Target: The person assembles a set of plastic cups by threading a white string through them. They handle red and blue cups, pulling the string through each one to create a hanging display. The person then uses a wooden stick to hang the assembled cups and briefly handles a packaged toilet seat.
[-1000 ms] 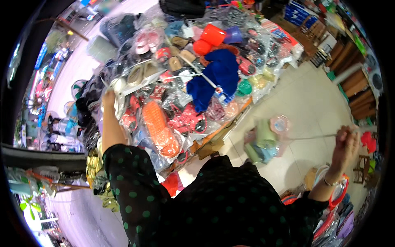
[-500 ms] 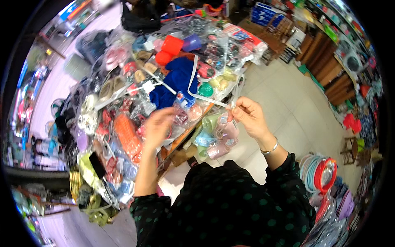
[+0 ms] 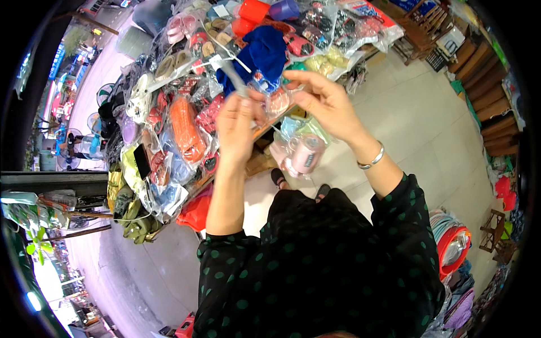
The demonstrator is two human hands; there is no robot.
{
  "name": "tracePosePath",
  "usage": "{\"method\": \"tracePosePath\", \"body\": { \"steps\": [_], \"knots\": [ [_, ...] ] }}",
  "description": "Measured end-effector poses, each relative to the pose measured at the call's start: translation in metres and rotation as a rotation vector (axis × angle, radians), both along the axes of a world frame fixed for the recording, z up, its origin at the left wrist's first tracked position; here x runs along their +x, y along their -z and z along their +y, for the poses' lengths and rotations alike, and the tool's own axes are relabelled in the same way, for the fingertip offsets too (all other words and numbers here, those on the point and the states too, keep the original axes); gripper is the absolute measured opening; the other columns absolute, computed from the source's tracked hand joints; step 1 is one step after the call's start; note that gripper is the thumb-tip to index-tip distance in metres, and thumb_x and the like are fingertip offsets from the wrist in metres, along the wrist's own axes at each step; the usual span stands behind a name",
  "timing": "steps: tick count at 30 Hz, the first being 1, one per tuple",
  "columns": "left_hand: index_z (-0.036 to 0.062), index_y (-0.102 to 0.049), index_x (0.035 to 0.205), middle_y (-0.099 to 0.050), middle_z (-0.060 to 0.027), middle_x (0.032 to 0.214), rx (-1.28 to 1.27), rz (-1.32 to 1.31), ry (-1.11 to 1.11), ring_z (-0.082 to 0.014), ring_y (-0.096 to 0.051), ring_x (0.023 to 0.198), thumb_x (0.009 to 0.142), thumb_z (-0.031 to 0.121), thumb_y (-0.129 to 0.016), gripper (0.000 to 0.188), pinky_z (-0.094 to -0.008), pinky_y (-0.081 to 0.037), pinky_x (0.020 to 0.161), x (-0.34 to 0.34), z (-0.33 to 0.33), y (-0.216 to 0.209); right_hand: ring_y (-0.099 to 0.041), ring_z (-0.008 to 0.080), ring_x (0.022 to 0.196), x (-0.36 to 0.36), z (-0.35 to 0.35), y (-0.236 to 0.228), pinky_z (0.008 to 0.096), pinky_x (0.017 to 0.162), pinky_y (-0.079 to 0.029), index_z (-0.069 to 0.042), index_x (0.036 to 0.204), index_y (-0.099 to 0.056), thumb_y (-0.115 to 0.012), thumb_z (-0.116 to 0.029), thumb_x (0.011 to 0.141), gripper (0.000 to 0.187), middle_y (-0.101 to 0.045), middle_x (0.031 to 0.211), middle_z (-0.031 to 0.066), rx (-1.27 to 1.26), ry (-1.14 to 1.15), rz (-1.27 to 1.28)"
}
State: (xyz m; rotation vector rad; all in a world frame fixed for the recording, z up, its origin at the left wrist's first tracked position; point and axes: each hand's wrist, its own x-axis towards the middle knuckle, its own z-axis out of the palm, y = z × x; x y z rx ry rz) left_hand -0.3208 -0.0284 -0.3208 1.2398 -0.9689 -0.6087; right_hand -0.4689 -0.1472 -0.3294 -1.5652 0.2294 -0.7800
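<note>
Below the right hand (image 3: 322, 101), whose grip we cannot determine, we see bagged cups (image 3: 307, 153); the left hand (image 3: 239, 121) now clasps a blurred white strip (image 3: 234, 80), whereas half a second ago it reached empty.

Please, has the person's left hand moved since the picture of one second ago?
Yes, to the right. Earlier, the left hand was left of the bagged orange footwear; now it is on the right side of it.
</note>
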Motion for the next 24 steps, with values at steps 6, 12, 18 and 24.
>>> {"method": "tracePosePath", "body": {
  "steps": [6,12,18,24],
  "knots": [
    [0.0050,-0.055,0.092,-0.041,0.0026,0.061,-0.214,0.011,-0.047,-0.0084,-0.036,0.052,0.088,0.023,-0.052,0.019,-0.0230,-0.032,0.049,0.026,0.049,-0.070,-0.052,0.0054,0.081,-0.047,-0.011,0.046,0.0198,0.072,-0.042,-0.002,0.107,-0.057,-0.055,-0.012,0.086,0.023,-0.059,0.091,0.0005,0.230,0.061,0.077],
    [0.0082,-0.052,0.083,-0.038,0.0033,0.059,-0.300,-0.053,-0.096,-0.0063,-0.034,0.049,0.087,0.023,-0.054,0.015,-0.0210,-0.030,0.045,0.052,0.121,-0.115,-0.051,0.0046,0.077,-0.035,-0.005,0.136,0.0194,0.070,-0.042,-0.002,0.103,-0.059,-0.054,-0.015,0.087,0.021,-0.058,0.086,-0.0014,0.302,0.012,0.310],
    [0.0124,-0.040,0.066,-0.035,0.0044,0.052,-0.266,-0.013,-0.171,-0.0057,-0.032,0.044,0.087,0.021,-0.055,0.027,-0.0208,-0.028,0.041,0.062,0.183,-0.095,-0.056,0.0087,0.077,0.021,0.016,0.220,0.0226,0.069,-0.045,-0.001,0.102,-0.059,-0.054,-0.016,0.086,0.022,-0.062,0.086,0.0032,0.238,-0.128,0.488],
    [0.0122,-0.041,0.067,-0.038,0.0009,0.050,-0.423,0.058,-0.397,-0.0080,-0.033,0.040,0.090,0.013,-0.047,0.024,-0.0200,-0.027,0.038,0.074,0.269,-0.086,-0.061,0.0188,0.074,0.094,0.065,0.265,0.0276,0.066,-0.048,-0.005,0.101,-0.059,-0.056,-0.019,0.082,0.024,-0.064,0.085,0.0084,0.011,-0.280,0.608]
  ]
}}
